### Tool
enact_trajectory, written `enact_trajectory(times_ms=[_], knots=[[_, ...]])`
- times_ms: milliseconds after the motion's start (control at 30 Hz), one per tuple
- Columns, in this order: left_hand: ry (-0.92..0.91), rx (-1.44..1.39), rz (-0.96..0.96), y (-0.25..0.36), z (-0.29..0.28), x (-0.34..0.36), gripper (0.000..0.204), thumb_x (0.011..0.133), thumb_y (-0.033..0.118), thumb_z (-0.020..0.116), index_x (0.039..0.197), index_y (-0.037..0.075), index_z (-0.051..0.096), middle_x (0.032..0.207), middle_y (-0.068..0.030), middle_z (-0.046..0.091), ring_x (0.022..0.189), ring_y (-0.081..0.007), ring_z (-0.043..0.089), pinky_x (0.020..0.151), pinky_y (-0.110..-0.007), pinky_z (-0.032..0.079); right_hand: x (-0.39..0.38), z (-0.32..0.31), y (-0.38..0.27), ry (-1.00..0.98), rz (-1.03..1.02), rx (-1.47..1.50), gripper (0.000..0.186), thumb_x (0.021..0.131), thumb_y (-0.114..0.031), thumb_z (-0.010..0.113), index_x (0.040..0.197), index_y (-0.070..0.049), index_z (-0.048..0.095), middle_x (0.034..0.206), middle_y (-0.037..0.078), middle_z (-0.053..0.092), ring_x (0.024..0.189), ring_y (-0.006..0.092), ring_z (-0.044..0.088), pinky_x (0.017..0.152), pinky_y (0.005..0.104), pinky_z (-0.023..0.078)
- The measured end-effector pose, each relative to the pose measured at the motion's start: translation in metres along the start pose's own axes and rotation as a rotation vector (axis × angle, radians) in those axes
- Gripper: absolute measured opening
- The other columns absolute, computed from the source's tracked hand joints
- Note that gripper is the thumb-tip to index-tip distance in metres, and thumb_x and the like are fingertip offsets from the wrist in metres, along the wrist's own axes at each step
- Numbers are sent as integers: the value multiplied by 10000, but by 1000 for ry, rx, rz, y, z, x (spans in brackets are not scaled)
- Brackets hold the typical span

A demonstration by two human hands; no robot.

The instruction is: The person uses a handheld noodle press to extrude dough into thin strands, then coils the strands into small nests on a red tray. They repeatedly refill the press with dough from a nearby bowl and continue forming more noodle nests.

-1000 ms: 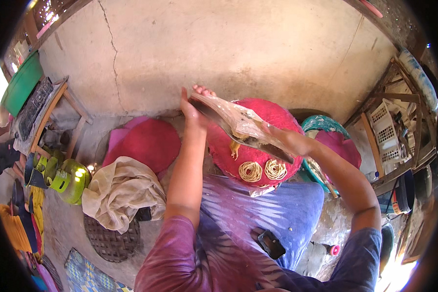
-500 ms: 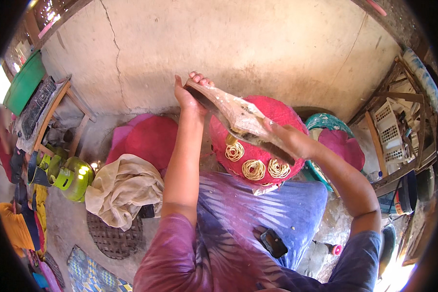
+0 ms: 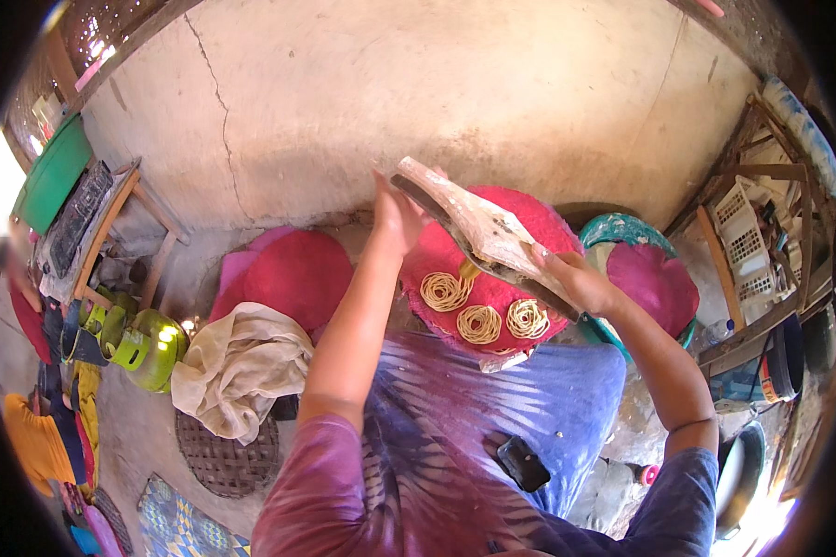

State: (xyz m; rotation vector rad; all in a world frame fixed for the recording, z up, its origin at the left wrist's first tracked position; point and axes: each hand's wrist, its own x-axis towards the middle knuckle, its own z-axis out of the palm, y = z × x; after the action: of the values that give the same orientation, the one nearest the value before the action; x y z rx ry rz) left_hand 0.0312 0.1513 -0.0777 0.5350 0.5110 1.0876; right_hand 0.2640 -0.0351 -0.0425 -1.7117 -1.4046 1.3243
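Both my hands hold a long wooden hand press (image 3: 478, 215), pale and worn, tilted with its left end higher. My left hand (image 3: 399, 221) is at the upper left end, its fingers partly hidden behind the wood and a little blurred. My right hand (image 3: 578, 280) grips the lower right end. A short brass-coloured tube (image 3: 470, 269) sticks out under the press, above a round pink cloth-topped surface (image 3: 515, 206). On this surface lie pale coiled nests of dough strands: a left one (image 3: 445, 291), a front one (image 3: 479, 325) and a right one (image 3: 528, 318). Another is partly visible at the front edge.
Left of me are a red round cloth (image 3: 302, 269), a crumpled beige cloth (image 3: 246, 362), a woven mat (image 3: 228, 455) and a green gas cylinder (image 3: 153, 351). To the right stands a teal basin (image 3: 613, 227) with pink cloth. A black phone-like object (image 3: 523, 464) lies on my lap.
The press and both hands have shifted slightly right, and my left hand has dropped a little around its end. More of the left dough nest shows. The view has turned slightly.
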Motion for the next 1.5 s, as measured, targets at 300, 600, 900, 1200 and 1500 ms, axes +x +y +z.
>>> enact_trajectory(times_ms=[300, 600, 900, 1200, 1500], knots=[[-439, 1048, -317, -48, -47, -20, 697, 1035, 584, 234, 1349, 30, 520, 1182, -113, 644, 1231, -201, 515, 1086, -395, 319, -5, 1, 15, 54, -102, 82, 767, 965, -649, 427, 1097, 76, 640, 789, 109, 654, 642, 152, 618, 556, 289, 477], [-325, 1420, -129, -35, -53, -42, 638, 1064, 467, 189, 1360, 1, 509, 1182, -126, 689, 1230, -258, 540, 1108, -391, 303, 0, -1, 26, 174, -207, 109, 727, 984, -603, 436, 1013, 87, 661, 756, 92, 642, 663, 141, 606, 585, 296, 474], [-483, 2429, 813, -23, -66, -102, 549, 1032, 446, 381, 1477, 125, 406, 1510, -22, 428, 1276, -365, 366, 1068, -522, 304, -29, -14, 29, 176, -225, 132, 669, 996, -559, 450, 1021, 84, 633, 763, 89, 636, 627, 142, 605, 576, 287, 479], [-528, 30, 277, 41, 74, -60, 855, 962, 699, 254, 1423, -4, 413, 1331, -222, 533, 1133, -361, 532, 1114, -533, 323, -73, -24, -21, -100, -125, 202, 723, 972, -669, 379, 1156, -6, 602, 783, 84, 632, 626, 141, 602, 560, 276, 486], [-218, -515, 26, -39, 36, 26, 554, 967, 634, 283, 757, 149, 447, 647, 4, 429, 636, -176, 458, 752, -381, 420, -3, -38, -14, -193, 93, -77, 794, 969, -721, 199, 1216, -75, 589, 669, 73, 574, 587, 159, 601, 490, 296, 466]])
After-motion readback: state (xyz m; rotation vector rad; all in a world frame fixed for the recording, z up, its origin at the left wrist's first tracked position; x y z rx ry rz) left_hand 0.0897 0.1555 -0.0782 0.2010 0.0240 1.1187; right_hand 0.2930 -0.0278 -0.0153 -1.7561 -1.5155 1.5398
